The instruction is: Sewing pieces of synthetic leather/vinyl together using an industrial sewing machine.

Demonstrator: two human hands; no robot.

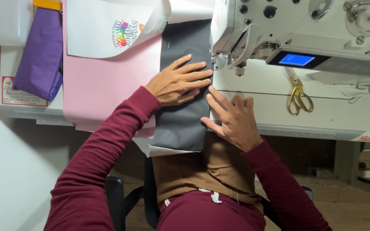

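A long dark grey fabric strip [178, 124] lies on the white sewing table, its far end running under the sewing machine's presser foot [217, 60]. My left hand [178, 81] rests flat on the strip with fingers spread, pointing toward the foot. My right hand [232, 117] presses the strip's right edge with thumb and fingertips, the palm on the table. A white layer [157, 150] peeks out under the strip's near end. Neither hand grips anything.
The white sewing machine [305, 30] with a lit blue screen [296, 60] fills the upper right. Gold scissors [298, 96] lie on the table to the right. Pink fabric [95, 85], a white printed sheet [108, 25] and folded purple cloth [41, 51] lie at left.
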